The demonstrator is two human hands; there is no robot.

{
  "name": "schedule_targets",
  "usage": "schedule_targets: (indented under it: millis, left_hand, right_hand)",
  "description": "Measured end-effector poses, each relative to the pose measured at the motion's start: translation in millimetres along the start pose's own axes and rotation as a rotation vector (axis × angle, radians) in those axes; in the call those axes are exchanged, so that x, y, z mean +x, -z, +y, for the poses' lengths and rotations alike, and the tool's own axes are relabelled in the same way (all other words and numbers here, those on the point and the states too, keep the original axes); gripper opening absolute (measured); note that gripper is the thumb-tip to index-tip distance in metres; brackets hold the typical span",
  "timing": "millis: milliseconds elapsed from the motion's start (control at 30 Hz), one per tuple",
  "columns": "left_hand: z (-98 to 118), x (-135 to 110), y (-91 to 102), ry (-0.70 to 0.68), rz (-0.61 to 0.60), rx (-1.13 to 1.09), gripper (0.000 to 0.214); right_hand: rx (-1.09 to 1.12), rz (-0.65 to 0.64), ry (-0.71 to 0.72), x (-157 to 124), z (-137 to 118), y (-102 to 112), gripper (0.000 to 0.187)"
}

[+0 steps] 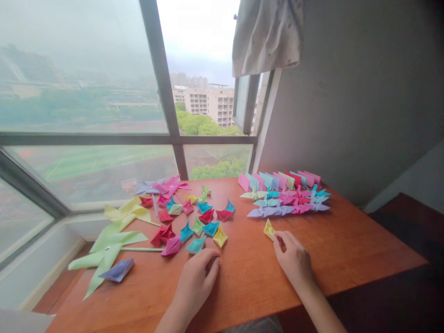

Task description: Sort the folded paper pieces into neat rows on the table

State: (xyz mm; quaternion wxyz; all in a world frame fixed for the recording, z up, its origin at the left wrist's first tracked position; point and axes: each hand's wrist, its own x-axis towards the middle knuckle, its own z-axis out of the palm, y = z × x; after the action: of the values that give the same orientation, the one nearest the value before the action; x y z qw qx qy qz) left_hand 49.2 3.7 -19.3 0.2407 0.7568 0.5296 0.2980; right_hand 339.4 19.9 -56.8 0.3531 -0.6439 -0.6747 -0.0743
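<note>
A small yellow paper boat (268,229) rests at the right-middle of the table, its near end between the thumb and fingers of my right hand (294,259). My left hand (197,282) is low on the table with fingers curled in toward the thumb, and nothing shows in it. Just beyond its knuckles lies a teal paper boat (196,245), with another yellow boat (220,236) a little to the right. More folded boats in red, blue, green and pink spread behind, among them a red boat (206,216) and a magenta boat (171,246).
Paper pinwheels, including a green pinwheel (107,249) and a yellow pinwheel (127,212), lie along the left side near a purple boat (118,270). Rows of folded paper cranes (267,212) and upright folded papers (263,181) line the back right. Windows (86,175) border the wooden table (249,273).
</note>
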Motion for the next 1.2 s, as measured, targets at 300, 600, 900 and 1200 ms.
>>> schedule_targets:
  millis: [300, 600, 900, 1200]
  left_hand:
    - [-0.8, -1.0, -0.4, -0.002, 0.006, 0.001, 0.017]
    - [-1.7, -1.0, -0.5, -0.005, 0.01, -0.004, 0.017]
    - [-0.4, -0.5, -0.5, -0.008, 0.017, -0.001, 0.016]
    - [-3.5, -1.1, -2.1, 0.002, 0.021, 0.002, 0.017]
  right_hand:
    - [-0.021, -0.01, -0.029, -0.3, -1.4, 0.9, 0.02]
    - [0.004, -0.002, -0.015, -0.5, -2.2, 1.8, 0.019]
    - [0.007, 0.029, -0.014, -0.4, -3.3, 3.6, 0.019]
    - [-0.008, 0.027, -0.021, -0.5, -3.0, 3.1, 0.02]
